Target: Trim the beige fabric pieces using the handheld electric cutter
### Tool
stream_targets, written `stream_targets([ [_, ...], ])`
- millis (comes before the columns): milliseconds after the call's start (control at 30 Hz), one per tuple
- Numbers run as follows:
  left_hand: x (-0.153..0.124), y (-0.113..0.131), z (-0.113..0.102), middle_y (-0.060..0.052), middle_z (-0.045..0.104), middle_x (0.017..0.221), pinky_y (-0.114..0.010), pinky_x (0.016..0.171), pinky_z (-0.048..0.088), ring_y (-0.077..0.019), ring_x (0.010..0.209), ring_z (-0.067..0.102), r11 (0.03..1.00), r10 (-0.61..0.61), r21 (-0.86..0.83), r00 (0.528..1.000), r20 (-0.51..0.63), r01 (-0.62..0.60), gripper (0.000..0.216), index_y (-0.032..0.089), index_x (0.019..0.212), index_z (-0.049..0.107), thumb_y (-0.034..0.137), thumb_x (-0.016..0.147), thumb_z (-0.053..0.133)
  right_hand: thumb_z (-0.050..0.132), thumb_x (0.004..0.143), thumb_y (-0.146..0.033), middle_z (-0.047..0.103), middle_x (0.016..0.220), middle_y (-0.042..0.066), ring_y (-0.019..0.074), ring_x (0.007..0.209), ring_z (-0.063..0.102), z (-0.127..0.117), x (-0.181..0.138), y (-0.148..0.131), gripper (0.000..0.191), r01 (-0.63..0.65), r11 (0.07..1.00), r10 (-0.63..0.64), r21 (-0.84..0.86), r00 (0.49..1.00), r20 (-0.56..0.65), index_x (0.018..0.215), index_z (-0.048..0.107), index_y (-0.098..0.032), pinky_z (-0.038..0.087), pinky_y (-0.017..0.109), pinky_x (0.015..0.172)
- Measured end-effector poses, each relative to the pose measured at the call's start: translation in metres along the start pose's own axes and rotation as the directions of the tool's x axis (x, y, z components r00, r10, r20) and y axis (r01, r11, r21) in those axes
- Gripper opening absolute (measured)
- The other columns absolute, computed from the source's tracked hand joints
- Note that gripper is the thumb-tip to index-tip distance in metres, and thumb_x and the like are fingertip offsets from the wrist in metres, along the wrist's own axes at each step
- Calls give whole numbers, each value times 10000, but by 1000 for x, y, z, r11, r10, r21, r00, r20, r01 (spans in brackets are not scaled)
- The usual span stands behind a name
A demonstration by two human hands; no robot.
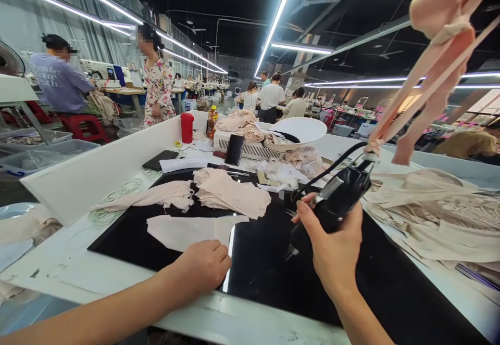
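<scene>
My right hand [336, 241] is wrapped around a black corded hand tool [339, 199] with a small pointed metal tip at its left end. Pink fabric strips [433, 74] are tied to the tool's upper end and run up to the right. My left hand [205, 267], fingers curled closed, is at the near edge of a flat beige fabric piece [183, 230] on the glossy black board [265, 267]; its fingertips are hidden. Behind that piece lie a stack of beige cut pieces [230, 191] and a bunched fabric pile [160, 195].
Beige fabric [433, 215] is heaped at the right. Farther back are a phone [235, 150], a red cup [187, 128], a bottle [212, 121] and a white box [250, 147] under more fabric. A low white wall [97, 165] borders the table. Several people are beyond it.
</scene>
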State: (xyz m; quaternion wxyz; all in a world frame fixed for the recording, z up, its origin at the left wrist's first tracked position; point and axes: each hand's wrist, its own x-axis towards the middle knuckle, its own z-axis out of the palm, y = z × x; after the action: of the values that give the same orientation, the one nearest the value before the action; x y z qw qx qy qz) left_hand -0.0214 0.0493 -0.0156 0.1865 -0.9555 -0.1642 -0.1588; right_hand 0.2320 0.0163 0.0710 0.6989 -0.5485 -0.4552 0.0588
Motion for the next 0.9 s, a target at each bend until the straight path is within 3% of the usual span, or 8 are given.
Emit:
stream_targets([
  [133, 4, 0, -8, -42, 608, 790, -311, 635, 452, -213, 709, 591, 974, -152, -155, 984, 89, 164, 260, 188, 804, 552, -36, 924, 499, 892, 739, -422, 716, 896, 6, 200, 672, 678, 0, -7, -7, 444, -19, 999, 18, 28, 999, 27, 1025, 594, -257, 558, 366, 686],
  [267, 11, -8, -16, -19, 675, 839, -282, 717, 470, -194, 790, 653, 781, -361, -441, 896, 258, 441, 174, 184, 824, 612, 76, 950, 561, 872, 779, -377, 689, 847, -24, 165, 589, 662, 7, -20, -13, 392, -45, 986, 30, 163, 995, 90, 1007, 578, -252, 569, 343, 621],
  [400, 14, -19, -22, 23, 711, 855, -230, 660, 456, -147, 762, 674, 705, -419, -475, 849, 321, 527, 148, 194, 886, 662, 113, 943, 552, 839, 827, -333, 673, 845, -41, 143, 582, 654, 16, -34, -16, 357, -86, 959, 45, 271, 987, 156, 1025, 552, -255, 583, 338, 622],
  [533, 10, -24, -28, 36, 718, 863, -214, 650, 463, -129, 759, 679, 716, -378, -485, 863, 336, 502, 129, 200, 915, 669, 138, 969, 569, 824, 848, -306, 664, 855, -42, 134, 601, 655, 28, -45, -19, 340, -132, 919, 56, 373, 976, 208, 1044, 551, -261, 581, 314, 603],
  [633, 7, -23, -30, 21, 724, 960, -227, 750, 492, -147, 863, 690, 783, -275, -472, 906, 323, 406, 39, 201, 951, 672, 171, 943, 696, 822, 850, -280, 661, 839, -56, 117, 585, 647, 37, -50, -23, 337, -140, 895, 44, 425, 973, 229, 1046, 548, -264, 578, 286, 586],
  [700, 6, -20, -30, -2, 723, 1021, -252, 798, 505, -175, 923, 688, 831, -201, -445, 927, 318, 333, 99, 195, 953, 671, 186, 915, 763, 823, 847, -259, 663, 821, -65, 112, 577, 643, 42, -52, -24, 340, -145, 881, 38, 451, 971, 238, 1050, 549, -267, 577, 276, 581],
  [833, 8, -12, -21, -76, 710, 982, -327, 754, 517, -241, 894, 672, 902, -152, -342, 936, 318, 262, 57, 157, 912, 663, 135, 961, 678, 823, 846, -243, 670, 837, -62, 108, 580, 644, 47, -54, -23, 323, -155, 874, 44, 460, 969, 244, 1029, 557, -265, 575, 270, 577],
  [900, 9, -7, -16, -93, 694, 915, -337, 690, 501, -255, 836, 659, 919, -162, -296, 934, 318, 260, 134, 148, 873, 655, 67, 967, 604, 826, 843, -246, 670, 846, -59, 109, 583, 645, 49, -55, -22, 322, -159, 879, 50, 450, 968, 245, 1023, 560, -264, 575, 273, 577],
])
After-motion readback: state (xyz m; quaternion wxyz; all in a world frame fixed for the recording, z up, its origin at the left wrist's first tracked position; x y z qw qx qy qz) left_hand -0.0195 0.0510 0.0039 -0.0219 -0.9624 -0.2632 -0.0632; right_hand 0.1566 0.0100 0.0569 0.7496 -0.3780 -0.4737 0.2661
